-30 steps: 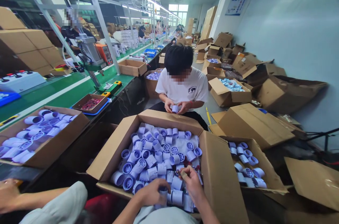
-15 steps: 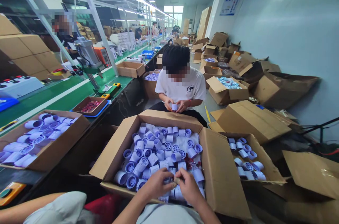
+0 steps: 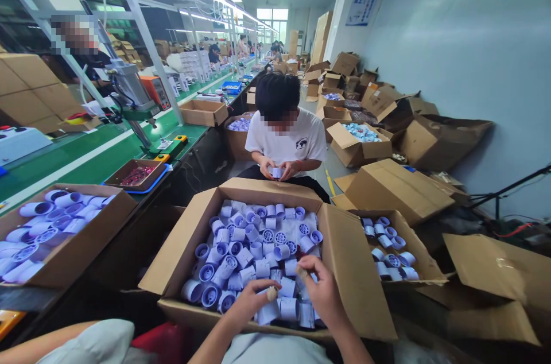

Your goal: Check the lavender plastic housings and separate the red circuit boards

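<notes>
My left hand (image 3: 252, 305) is over the near side of an open cardboard box (image 3: 359, 278). Its thumb and index finger are close together in a pinch, a beige covering on the thumb; whatever small thing lies between them is too small to name. To its right, my right hand (image 3: 322, 290) is raised above the box contents, fingers curled and thumb against them, a beige wrap at the tip. What it holds, if anything, is hidden. Beneath both hands lie many pale-violet plastic cylinders (image 3: 261, 268), with some red pieces (image 3: 297, 255) partly covered by my right hand.
Across the box a co-worker (image 3: 284, 137) holds a violet cylinder (image 3: 275, 173). More cylinders fill a left carton (image 3: 92, 243) and a right carton (image 3: 424, 275). On the green bench (image 3: 191, 148) stand a press (image 3: 133, 103) and a tray of red parts (image 3: 136, 174).
My hands, together over the box before, have moved apart. The right hand has risen toward the red pieces, while the left stays low. The view has shifted slightly to the right.
</notes>
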`<state>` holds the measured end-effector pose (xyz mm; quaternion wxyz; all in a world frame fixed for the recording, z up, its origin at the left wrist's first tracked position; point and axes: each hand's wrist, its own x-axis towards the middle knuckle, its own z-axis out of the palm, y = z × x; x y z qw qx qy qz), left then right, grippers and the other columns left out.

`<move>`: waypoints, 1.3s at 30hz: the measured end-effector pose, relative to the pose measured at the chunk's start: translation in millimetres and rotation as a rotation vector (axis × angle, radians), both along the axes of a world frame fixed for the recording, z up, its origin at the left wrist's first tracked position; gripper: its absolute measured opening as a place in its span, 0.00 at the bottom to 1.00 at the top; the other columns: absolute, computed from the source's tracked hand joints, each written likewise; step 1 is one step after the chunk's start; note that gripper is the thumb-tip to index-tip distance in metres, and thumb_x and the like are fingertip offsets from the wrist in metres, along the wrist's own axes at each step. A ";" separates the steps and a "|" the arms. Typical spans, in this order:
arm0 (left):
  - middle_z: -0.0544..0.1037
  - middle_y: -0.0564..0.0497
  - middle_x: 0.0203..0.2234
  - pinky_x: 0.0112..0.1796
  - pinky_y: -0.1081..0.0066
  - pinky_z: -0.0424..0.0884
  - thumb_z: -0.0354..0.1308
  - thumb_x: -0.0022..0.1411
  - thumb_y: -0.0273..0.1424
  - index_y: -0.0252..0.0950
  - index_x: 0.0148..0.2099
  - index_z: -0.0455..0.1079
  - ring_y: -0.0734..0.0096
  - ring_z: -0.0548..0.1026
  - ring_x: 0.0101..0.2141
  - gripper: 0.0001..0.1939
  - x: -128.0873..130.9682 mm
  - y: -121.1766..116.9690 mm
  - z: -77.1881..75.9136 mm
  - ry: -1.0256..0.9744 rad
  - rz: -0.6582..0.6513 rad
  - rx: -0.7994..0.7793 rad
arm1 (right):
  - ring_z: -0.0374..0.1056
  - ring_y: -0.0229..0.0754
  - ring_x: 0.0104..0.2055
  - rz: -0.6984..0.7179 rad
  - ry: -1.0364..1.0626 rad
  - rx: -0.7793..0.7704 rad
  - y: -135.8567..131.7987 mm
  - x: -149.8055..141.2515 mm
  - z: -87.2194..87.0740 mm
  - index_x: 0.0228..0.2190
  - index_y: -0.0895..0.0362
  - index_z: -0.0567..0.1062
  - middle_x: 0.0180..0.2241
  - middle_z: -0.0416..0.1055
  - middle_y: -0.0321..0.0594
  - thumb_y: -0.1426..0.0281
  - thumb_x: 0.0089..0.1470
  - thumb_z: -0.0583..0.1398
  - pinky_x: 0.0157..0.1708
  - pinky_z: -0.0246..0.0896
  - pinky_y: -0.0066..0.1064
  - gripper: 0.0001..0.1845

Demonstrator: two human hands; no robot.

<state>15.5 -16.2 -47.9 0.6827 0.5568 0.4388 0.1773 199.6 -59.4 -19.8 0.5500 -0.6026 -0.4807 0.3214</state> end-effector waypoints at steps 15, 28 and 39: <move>0.63 0.56 0.20 0.28 0.75 0.55 0.67 0.32 0.55 0.32 0.25 0.69 0.78 0.56 0.25 0.30 22.2 -12.0 2.3 -0.218 0.085 -0.247 | 0.66 0.41 0.31 0.033 -0.001 0.001 -15.3 -30.7 -9.3 0.22 0.54 0.72 0.26 0.70 0.37 0.67 0.47 0.62 0.29 0.60 0.28 0.06; 0.70 0.44 0.37 0.44 0.66 0.65 0.45 0.60 0.51 0.36 0.37 0.77 0.63 0.68 0.39 0.27 15.5 -2.4 34.6 0.019 -0.153 0.509 | 0.69 0.42 0.36 0.042 0.342 0.050 -10.9 -26.9 -15.1 0.22 0.54 0.74 0.33 0.71 0.40 0.56 0.41 0.66 0.32 0.65 0.29 0.15; 0.70 0.43 0.40 0.46 0.65 0.65 0.39 0.61 0.53 0.39 0.41 0.75 0.61 0.68 0.42 0.31 13.6 -6.5 44.7 0.010 -0.236 0.570 | 0.69 0.42 0.35 0.019 0.219 0.053 -14.5 -31.3 -5.6 0.28 0.53 0.76 0.34 0.72 0.40 0.57 0.47 0.63 0.33 0.66 0.29 0.12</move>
